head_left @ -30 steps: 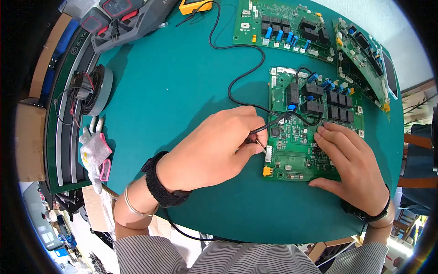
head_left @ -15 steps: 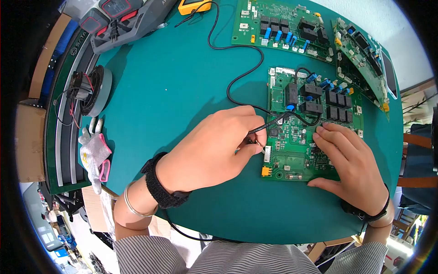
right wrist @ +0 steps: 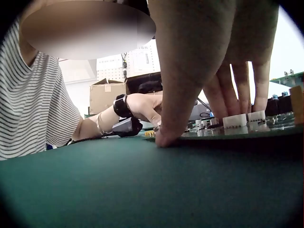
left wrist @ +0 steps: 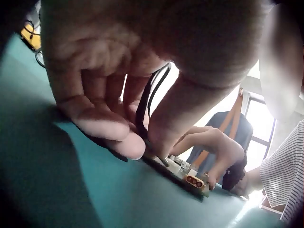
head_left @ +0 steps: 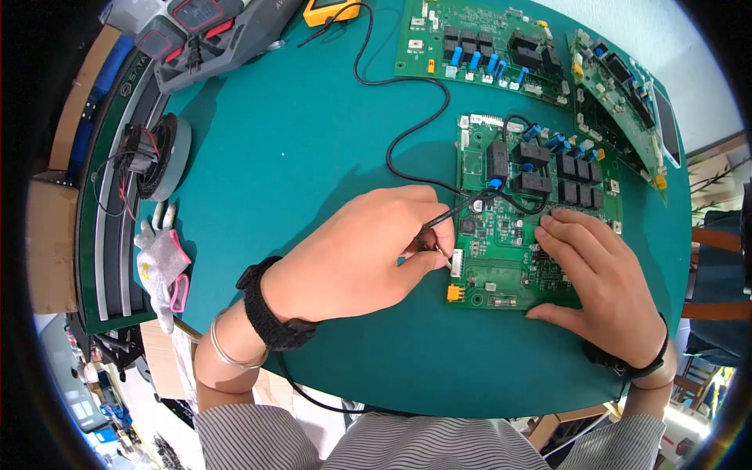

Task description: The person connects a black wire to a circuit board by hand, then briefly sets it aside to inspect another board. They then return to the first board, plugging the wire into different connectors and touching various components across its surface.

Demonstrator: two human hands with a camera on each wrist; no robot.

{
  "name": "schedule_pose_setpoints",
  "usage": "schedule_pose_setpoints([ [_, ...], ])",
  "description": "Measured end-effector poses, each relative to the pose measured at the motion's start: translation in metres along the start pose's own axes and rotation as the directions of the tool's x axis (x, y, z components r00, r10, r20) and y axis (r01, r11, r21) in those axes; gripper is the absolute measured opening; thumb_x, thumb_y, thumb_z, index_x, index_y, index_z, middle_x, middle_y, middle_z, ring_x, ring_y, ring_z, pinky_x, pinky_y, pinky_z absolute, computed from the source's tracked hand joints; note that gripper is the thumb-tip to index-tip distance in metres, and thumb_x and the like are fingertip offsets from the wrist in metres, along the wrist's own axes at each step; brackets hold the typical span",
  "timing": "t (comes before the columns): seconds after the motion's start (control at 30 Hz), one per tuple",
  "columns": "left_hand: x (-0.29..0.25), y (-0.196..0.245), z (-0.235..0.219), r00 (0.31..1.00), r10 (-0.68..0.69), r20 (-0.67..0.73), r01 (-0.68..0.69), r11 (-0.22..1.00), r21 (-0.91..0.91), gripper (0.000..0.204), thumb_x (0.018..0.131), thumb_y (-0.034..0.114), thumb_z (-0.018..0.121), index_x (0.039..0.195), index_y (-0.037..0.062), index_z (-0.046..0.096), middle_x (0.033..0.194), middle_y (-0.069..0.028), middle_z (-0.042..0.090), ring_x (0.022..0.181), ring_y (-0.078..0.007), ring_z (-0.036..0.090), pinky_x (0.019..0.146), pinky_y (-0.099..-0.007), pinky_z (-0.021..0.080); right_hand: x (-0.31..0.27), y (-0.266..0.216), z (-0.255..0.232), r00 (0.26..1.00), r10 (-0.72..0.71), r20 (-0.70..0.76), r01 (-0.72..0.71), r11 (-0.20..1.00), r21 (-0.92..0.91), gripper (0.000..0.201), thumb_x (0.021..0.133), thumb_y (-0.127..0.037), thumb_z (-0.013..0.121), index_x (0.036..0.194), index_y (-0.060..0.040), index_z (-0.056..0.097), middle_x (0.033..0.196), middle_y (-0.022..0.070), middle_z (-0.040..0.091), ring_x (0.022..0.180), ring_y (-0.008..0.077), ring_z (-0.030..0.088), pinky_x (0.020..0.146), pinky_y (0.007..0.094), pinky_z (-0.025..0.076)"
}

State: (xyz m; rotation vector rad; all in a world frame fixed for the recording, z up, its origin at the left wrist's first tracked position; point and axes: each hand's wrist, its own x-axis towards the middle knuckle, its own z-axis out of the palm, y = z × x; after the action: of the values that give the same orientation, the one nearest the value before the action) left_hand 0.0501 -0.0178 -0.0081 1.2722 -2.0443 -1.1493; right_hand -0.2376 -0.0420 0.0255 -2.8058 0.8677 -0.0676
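A green circuit board [head_left: 501,270] lies on the teal table in front of me. My left hand [head_left: 368,251] pinches a black probe [head_left: 440,218] and holds its metal tip at the white connector [head_left: 457,263] on the board's left edge. In the left wrist view the curled fingers [left wrist: 111,126] grip the black probe [left wrist: 145,107] just above the board's orange connector [left wrist: 194,181]. My right hand [head_left: 603,274] lies flat on the board's right half with straight fingers, thumb at the near edge. The right wrist view shows those fingers [right wrist: 228,90] pressing on the board [right wrist: 247,130].
Two more green boards [head_left: 486,47] [head_left: 627,94] lie at the back right. A yellow multimeter [head_left: 333,9] and a grey tool case [head_left: 211,35] sit at the back, the black lead [head_left: 407,102] running from the meter. A white glove [head_left: 160,262] and a coil [head_left: 157,153] lie left.
The board and both hands have shifted very slightly left in view. The probe tip stays at the white connector and the right hand stays flat on the board.
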Motion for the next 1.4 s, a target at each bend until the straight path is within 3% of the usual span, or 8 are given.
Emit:
schedule_pose_setpoints([
  [1.4, -0.0002, 0.0011, 0.0019, 1.0, 0.005, 0.019, -0.005, 0.999, -0.032, 0.013, 0.084, -0.004, 0.072, 0.094, 0.0009, 0.066, 0.088, -0.0093, 0.066, 0.079, -0.0235, 0.067, 0.068, -0.0339, 0.052, 0.0006, -0.0001, 0.0029, 1.0, -0.003, -0.023, 0.003, 1.0, 0.006, 0.079, 0.064, -0.03, 0.089, 0.128, 0.0064, 0.061, 0.128, 0.0172, 0.061, 0.127, 0.0363, 0.056, 0.105, 0.0459, 0.049],
])
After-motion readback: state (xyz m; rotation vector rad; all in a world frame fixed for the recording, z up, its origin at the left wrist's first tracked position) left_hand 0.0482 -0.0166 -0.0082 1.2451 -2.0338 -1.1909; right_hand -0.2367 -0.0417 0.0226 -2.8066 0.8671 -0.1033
